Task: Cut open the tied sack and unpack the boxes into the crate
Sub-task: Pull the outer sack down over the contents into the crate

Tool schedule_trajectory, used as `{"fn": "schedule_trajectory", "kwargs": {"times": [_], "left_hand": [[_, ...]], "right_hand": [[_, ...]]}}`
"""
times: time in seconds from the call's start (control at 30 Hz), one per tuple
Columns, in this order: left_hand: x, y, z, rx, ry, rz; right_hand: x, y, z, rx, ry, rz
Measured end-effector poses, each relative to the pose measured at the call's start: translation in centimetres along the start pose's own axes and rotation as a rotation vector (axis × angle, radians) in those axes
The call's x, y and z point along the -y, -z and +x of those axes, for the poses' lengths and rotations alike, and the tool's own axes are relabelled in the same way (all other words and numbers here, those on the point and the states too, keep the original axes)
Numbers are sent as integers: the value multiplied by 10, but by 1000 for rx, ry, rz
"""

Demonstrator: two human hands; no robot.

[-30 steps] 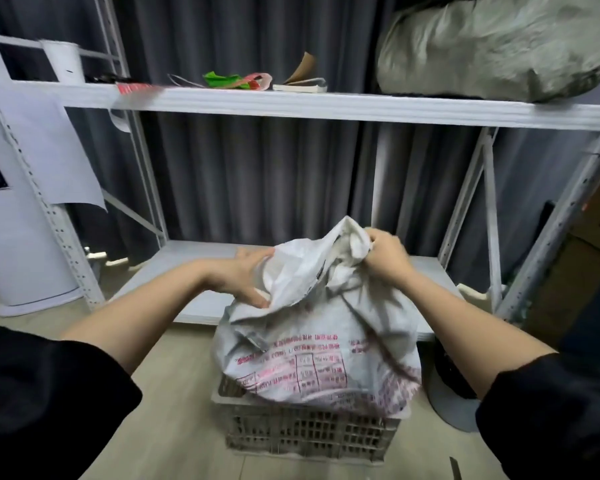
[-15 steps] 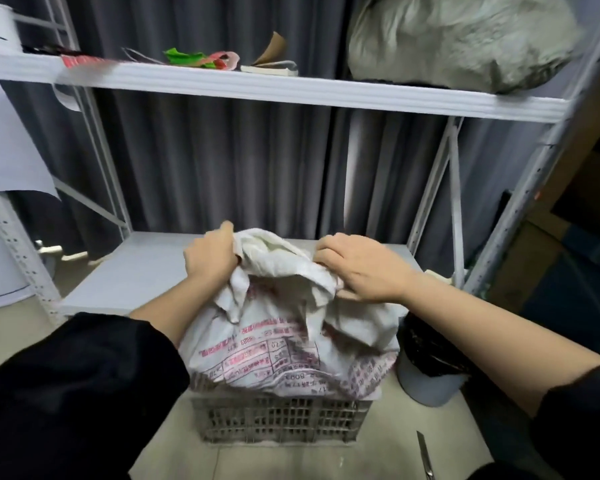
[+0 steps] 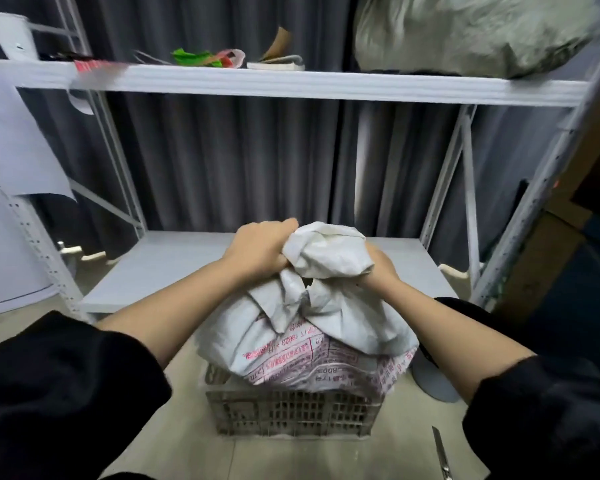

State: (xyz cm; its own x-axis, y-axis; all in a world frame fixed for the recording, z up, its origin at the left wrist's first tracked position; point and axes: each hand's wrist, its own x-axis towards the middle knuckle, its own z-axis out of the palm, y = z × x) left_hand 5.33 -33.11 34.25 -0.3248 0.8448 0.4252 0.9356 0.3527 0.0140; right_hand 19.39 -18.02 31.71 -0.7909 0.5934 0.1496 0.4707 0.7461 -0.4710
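Head view — hands (image 3: 262,249) around sack (image 3: 326,251) top

I'm facing a white metal shelving rack (image 3: 284,85) that's standing against dark grey curtains (image 3: 229,168), on a pale floor (image 3: 194,441).

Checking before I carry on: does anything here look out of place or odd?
Yes: the scissors lie loose on the floor right of the crate, near the feet. The sack sits in the crate while both hands, left and right, bunch its top.
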Motion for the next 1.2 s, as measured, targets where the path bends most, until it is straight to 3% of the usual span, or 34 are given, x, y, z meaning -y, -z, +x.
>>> {"fn": "schedule_trajectory", "kwargs": {"times": [0.07,0.13,0.23,0.3,0.43,0.53,0.6,0.67,0.73,0.83,0.9,1.0,1.07,1.13,1.2], "left_hand": [[21,2,-14,78,-90,-70],[40,3,-22,64,-70,-166],[38,2,-20,55,272,-767],[32,-8,-19,236,328,-876],[31,-32,-23,478,472,-577],[30,-45,-27,592,391,-305],[28,-51,-33,589,314,-102],[24,-56,-36,459,230,97],[22,-62,-38,298,215,229],[23,-63,-31,151,305,232],[23,-57,-17,67,246,236],[7,-41,12,-43,102,245],[-4,-30,24,-34,120,163],[2,-23,22,153,140,-15],[23,-13,6,501,176,-320]], "right_hand": [[-8,-1,-2,-134,77,6],[-12,-3,-2,-199,115,42],[-5,-5,-2,-199,190,-44],[-1,-8,-2,-190,234,-75],[2,-14,-6,-190,310,-158],[5,-20,-9,-165,359,-192],[6,-25,-8,-185,368,-165],[9,-30,-6,-178,350,-196],[12,-21,0,-17,325,-196],[16,17,5,576,149,215],[13,28,13,708,28,323],[8,7,25,490,70,166],[-1,-9,30,369,53,-3],[-10,-10,27,170,49,-292],[-21,-7,22,-9,99,-425]]}}
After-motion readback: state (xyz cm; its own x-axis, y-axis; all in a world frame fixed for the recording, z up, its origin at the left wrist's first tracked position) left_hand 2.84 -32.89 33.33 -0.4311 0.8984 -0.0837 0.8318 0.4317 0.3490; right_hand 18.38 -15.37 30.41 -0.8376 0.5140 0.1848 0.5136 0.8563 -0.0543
